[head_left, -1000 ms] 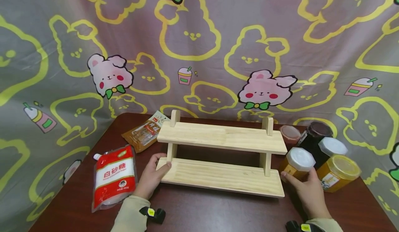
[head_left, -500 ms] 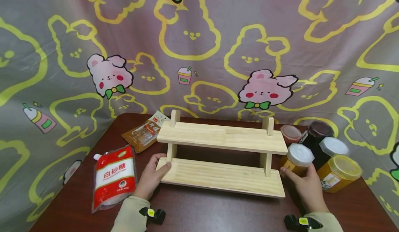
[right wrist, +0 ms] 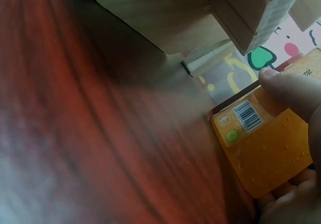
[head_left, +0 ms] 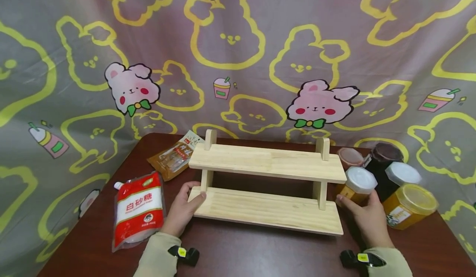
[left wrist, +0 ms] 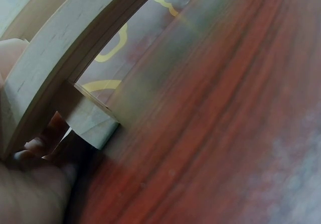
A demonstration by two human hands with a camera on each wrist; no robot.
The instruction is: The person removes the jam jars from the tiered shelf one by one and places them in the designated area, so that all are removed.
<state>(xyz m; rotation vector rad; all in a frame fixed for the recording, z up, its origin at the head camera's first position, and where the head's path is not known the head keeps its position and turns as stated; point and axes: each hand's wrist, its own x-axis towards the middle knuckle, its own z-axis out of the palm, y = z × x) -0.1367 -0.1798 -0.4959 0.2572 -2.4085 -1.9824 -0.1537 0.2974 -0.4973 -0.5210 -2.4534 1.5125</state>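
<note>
A two-tier pale wooden shelf rack (head_left: 267,161) stands mid-table. My left hand (head_left: 186,206) grips the left end of its lower board, thumb on top and fingers curled behind the upright. The left wrist view shows the board's end (left wrist: 60,48) with fingers beneath it. At the rack's right end, my right hand (head_left: 368,219) holds a jar of amber contents with a white lid (head_left: 360,180), thumb on the near left side and fingers round the right. A barcode label (right wrist: 247,117) shows on the jar in the right wrist view.
Close behind and right of the held jar stand a yellow-lidded amber jar (head_left: 410,206), a white-lidded jar (head_left: 403,173), a dark jar (head_left: 384,157) and a reddish-lidded jar (head_left: 350,157). Left lie a red-and-white sugar pouch (head_left: 139,211) and a brown packet (head_left: 174,157). A patterned curtain (head_left: 245,74) hangs behind.
My right hand and the jar in it have shifted slightly away from me, alongside the rack's right end. The left hand keeps its grip, and the head view has tilted slightly.
</note>
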